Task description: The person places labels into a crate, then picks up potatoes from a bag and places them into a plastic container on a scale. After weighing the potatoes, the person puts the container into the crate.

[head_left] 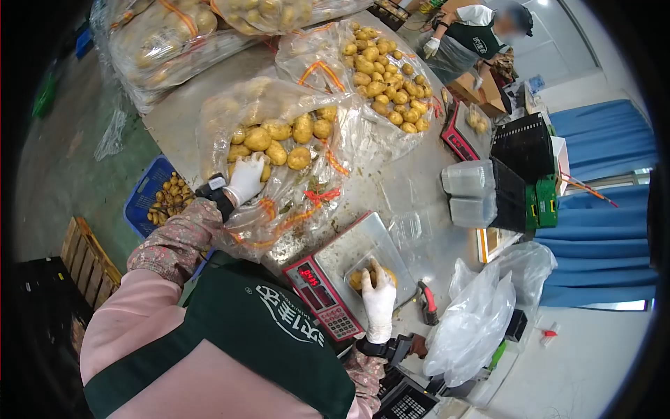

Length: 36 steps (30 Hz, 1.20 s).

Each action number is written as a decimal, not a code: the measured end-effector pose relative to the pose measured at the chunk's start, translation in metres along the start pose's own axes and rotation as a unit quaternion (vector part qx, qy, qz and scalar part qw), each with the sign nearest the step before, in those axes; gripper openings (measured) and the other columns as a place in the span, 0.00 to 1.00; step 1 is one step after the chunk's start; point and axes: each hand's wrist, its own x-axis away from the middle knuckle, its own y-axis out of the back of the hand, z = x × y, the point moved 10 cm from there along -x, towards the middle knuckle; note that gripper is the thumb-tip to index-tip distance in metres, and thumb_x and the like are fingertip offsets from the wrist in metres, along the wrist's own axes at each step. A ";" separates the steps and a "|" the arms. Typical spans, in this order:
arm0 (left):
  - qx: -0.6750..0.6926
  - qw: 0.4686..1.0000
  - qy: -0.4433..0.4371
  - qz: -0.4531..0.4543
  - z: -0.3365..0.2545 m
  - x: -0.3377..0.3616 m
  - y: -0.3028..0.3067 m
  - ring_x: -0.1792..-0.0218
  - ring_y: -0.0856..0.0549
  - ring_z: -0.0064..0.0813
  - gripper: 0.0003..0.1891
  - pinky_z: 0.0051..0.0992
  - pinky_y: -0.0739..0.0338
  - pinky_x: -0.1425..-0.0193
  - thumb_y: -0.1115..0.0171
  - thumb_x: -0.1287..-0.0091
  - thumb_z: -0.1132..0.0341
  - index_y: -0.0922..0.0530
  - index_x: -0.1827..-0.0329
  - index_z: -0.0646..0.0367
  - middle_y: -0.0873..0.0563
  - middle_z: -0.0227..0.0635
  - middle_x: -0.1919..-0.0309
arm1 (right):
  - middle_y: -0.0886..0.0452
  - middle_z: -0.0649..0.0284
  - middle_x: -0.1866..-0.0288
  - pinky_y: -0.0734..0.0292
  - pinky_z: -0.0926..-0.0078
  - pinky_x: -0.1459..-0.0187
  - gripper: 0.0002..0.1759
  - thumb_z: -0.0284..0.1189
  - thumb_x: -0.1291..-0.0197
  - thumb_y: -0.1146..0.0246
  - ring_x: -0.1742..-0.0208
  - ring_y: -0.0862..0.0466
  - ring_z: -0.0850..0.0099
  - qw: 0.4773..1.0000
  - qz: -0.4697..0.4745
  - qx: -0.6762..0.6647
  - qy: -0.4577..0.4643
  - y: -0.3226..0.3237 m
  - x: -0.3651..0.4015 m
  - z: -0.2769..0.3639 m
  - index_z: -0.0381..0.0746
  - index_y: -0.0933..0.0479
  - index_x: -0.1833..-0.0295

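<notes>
My left hand [247, 180], in a white glove, reaches into an opened clear plastic bag [216, 115] of potatoes [277, 130]. Its fingers curl over a potato [265, 171] at the near side of the pile. White-gloved too, my right hand [379, 300] is over a clear plastic tray [354, 270] on a red digital scale [323, 297]. Its fingers close around a potato [388, 276] in the tray, partly covering it. Red digits glow on the scale's display, too small to read surely.
More bagged potatoes [380, 77] lie at the far side of the table. Stacked clear trays [469, 181], a second scale [460, 136], a black-and-red handheld tool [427, 304] and plastic bags [474, 321] are rightward. A blue crate [143, 188] stands left. A co-worker [474, 35] stands at the far end.
</notes>
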 end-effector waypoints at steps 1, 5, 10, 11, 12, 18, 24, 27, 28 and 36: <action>0.000 1.000 -0.002 0.000 0.001 0.001 0.008 0.47 0.18 0.45 0.25 0.42 0.26 0.43 0.36 0.43 0.65 0.26 0.40 0.57 0.20 0.51 0.45 | 0.17 0.44 0.52 0.25 0.59 0.44 0.19 0.33 0.38 0.37 0.49 0.19 0.50 1.000 -0.017 -0.009 0.003 0.004 0.001 0.001 0.38 0.21 0.42; 0.727 0.668 0.157 0.003 0.044 -0.006 -0.019 0.48 0.16 0.40 0.22 0.30 0.22 0.42 0.37 0.34 0.64 0.27 0.40 0.63 0.18 0.42 0.45 | 0.16 0.47 0.54 0.23 0.62 0.46 0.16 0.28 0.38 0.37 0.52 0.17 0.53 0.996 -0.070 -0.061 -0.007 0.017 0.002 0.003 0.39 0.19 0.44; 0.950 0.149 -0.033 0.271 -0.024 0.026 0.042 0.41 0.20 0.38 0.27 0.38 0.26 0.33 0.48 0.26 0.50 0.32 0.32 0.59 0.22 0.43 0.38 | 0.15 0.50 0.55 0.22 0.66 0.48 0.13 0.26 0.38 0.37 0.54 0.15 0.58 0.991 -0.077 -0.111 0.016 0.006 -0.006 0.033 0.37 0.18 0.48; 0.950 0.149 -0.034 0.273 -0.032 0.032 0.046 0.41 0.20 0.38 0.27 0.38 0.26 0.33 0.48 0.26 0.50 0.32 0.32 0.59 0.22 0.43 0.38 | 0.14 0.52 0.56 0.22 0.69 0.49 0.12 0.26 0.37 0.37 0.54 0.14 0.61 0.989 -0.075 -0.122 0.037 0.001 -0.009 0.044 0.36 0.18 0.50; 0.960 0.176 0.049 0.214 -0.041 0.036 0.055 0.41 0.20 0.36 0.27 0.35 0.23 0.38 0.50 0.25 0.48 0.32 0.32 0.57 0.21 0.41 0.39 | 0.14 0.53 0.56 0.21 0.70 0.50 0.11 0.25 0.38 0.37 0.54 0.14 0.62 0.986 -0.071 -0.139 0.063 -0.003 -0.011 0.057 0.36 0.18 0.51; 0.934 0.267 0.040 0.235 -0.078 0.061 0.051 0.33 0.27 0.35 0.25 0.37 0.29 0.31 0.56 0.22 0.51 0.35 0.27 0.52 0.27 0.36 0.33 | 0.16 0.51 0.57 0.22 0.63 0.49 0.18 0.28 0.40 0.34 0.54 0.16 0.57 0.976 -0.033 -0.177 0.123 -0.026 -0.025 0.115 0.39 0.21 0.43; 0.866 0.334 0.070 0.365 -0.131 0.098 0.081 0.35 0.25 0.33 0.27 0.34 0.29 0.31 0.53 0.22 0.55 0.40 0.25 0.58 0.28 0.41 0.33 | 0.22 0.46 0.42 0.24 0.66 0.42 0.40 0.31 0.47 0.27 0.42 0.20 0.53 0.959 -0.079 -0.216 0.165 -0.026 -0.031 0.144 0.36 0.34 0.30; 0.814 0.447 0.055 0.367 -0.151 0.106 0.071 0.37 0.22 0.31 0.31 0.28 0.28 0.33 0.46 0.24 0.58 0.44 0.24 0.61 0.26 0.43 0.35 | 0.22 0.47 0.43 0.25 0.63 0.40 0.37 0.31 0.49 0.27 0.41 0.21 0.52 0.974 -0.077 -0.202 0.072 -0.038 -0.030 0.113 0.33 0.31 0.34; 0.825 0.414 0.022 0.384 -0.158 0.107 0.070 0.38 0.22 0.30 0.31 0.28 0.28 0.33 0.46 0.24 0.59 0.45 0.24 0.62 0.25 0.43 0.35 | 0.22 0.47 0.43 0.25 0.63 0.40 0.37 0.31 0.49 0.27 0.41 0.21 0.52 0.975 -0.082 -0.196 0.066 -0.033 -0.027 0.103 0.33 0.31 0.34; 0.804 0.500 0.044 0.320 -0.144 0.087 0.041 0.45 0.18 0.27 0.24 0.25 0.26 0.38 0.50 0.24 0.61 0.34 0.29 0.65 0.19 0.38 0.44 | 0.23 0.46 0.45 0.37 0.53 0.35 0.29 0.37 0.45 0.29 0.35 0.31 0.48 0.952 -0.216 0.093 -0.195 0.013 0.013 -0.018 0.31 0.26 0.42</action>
